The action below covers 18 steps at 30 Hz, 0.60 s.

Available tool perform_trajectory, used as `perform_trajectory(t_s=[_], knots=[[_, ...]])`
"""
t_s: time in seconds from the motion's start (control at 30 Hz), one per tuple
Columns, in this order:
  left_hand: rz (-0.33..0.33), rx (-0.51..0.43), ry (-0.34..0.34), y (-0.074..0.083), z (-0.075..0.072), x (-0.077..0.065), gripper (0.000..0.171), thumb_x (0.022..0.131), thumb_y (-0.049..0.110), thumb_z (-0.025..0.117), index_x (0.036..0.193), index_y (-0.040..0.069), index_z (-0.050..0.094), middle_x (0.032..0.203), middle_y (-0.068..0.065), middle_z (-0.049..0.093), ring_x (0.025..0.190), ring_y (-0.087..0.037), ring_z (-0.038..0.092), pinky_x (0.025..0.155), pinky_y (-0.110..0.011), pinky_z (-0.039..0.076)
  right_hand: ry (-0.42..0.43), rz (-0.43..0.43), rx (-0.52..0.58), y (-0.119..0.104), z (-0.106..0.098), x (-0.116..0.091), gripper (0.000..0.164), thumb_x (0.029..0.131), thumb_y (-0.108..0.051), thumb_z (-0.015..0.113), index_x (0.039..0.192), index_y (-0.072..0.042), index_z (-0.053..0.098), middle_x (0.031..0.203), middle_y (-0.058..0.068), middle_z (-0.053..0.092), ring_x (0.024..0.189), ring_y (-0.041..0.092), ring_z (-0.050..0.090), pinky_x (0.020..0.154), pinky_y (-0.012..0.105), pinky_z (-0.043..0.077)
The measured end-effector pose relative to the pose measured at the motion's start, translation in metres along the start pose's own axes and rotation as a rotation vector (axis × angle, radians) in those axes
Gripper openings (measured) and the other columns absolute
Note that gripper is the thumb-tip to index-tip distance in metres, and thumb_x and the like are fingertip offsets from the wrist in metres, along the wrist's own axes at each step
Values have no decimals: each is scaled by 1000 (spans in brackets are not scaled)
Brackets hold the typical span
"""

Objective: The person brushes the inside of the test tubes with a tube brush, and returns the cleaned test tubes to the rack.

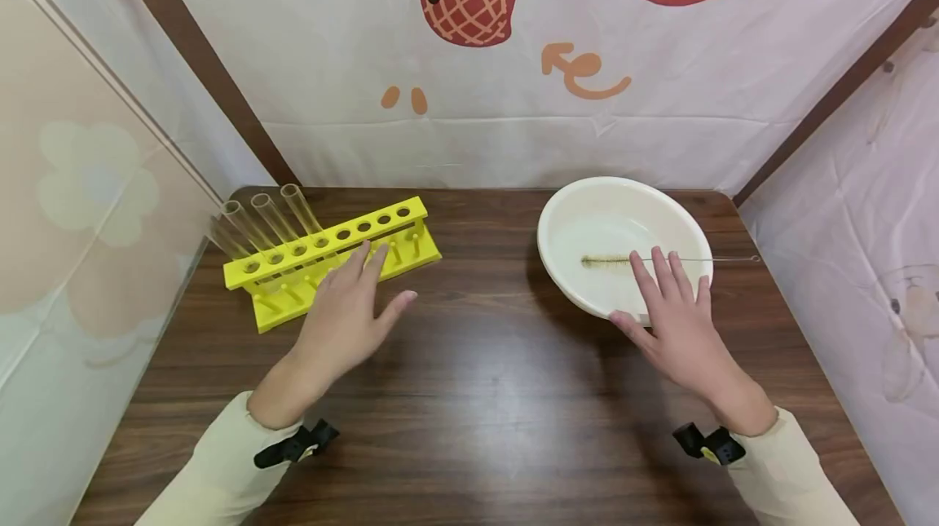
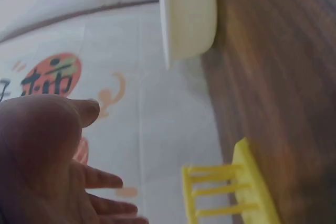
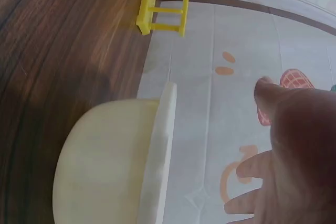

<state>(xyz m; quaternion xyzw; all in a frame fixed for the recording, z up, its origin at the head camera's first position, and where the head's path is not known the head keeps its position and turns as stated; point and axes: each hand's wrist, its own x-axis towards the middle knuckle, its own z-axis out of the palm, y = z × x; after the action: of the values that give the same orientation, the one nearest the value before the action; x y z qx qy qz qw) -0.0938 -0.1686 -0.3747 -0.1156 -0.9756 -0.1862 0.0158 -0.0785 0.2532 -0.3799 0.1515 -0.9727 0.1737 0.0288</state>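
My left hand (image 1: 343, 320) hovers in front of the yellow test tube rack (image 1: 333, 236), fingers spread and holding nothing. Several clear test tubes (image 1: 274, 218) lean in the rack's left holes; the holes to the right hold none. My right hand (image 1: 678, 330) is held over the near rim of a white basin (image 1: 555, 281), its fingers apart and nothing in them. A test tube brush (image 1: 606, 262) with bristles and a thin wire handle lies across the basin, the looped end past the right rim. From the right wrist view, the right hand (image 3: 299, 156) appears apart from the basin (image 3: 105, 156).
Rack and basin stand toward the back of a dark wooden table (image 1: 499, 412). A printed white cloth (image 1: 469, 147) hangs behind it, and side cloths (image 1: 866, 208) close in left and right. Each sleeve carries a black wrist camera (image 1: 711, 444).
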Motion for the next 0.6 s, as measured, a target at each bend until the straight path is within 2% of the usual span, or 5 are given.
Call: perform_trajectory(t_s=[0.07,0.23,0.3,0.47,0.6], knots=[[11,-26,49,-4,-8,0,76,103,49,57,155,-1,35,159,-28,32,143,-49,34,112,-66,29,35,-8,29,4,-3,1,80,103,-44,59,161,-4,23,163,31,16,152,48,6,111,78,2],[24,-101,230,-16,-33,-5,58,101,34,65,148,4,49,149,-22,48,128,-43,53,83,-62,52,181,-52,96,16,-12,4,69,102,-32,63,154,4,35,155,35,32,146,52,25,114,70,18],[39,-133,331,-23,-42,-7,52,99,27,69,143,4,54,141,-20,55,115,-40,60,73,-58,52,231,-47,124,22,-17,5,64,103,-28,62,152,6,38,152,35,37,143,53,30,114,68,22],[78,-235,585,-47,-62,-14,40,94,8,71,132,1,64,118,-19,66,99,-23,60,82,-31,47,299,44,189,38,-31,6,56,105,-21,58,150,7,40,150,34,41,140,53,34,114,66,24],[97,-352,751,-66,-76,-17,31,91,-4,67,121,-9,67,103,7,67,94,1,56,81,-11,41,361,154,205,52,-40,6,50,107,-22,54,148,5,44,145,31,47,129,50,45,105,61,36]])
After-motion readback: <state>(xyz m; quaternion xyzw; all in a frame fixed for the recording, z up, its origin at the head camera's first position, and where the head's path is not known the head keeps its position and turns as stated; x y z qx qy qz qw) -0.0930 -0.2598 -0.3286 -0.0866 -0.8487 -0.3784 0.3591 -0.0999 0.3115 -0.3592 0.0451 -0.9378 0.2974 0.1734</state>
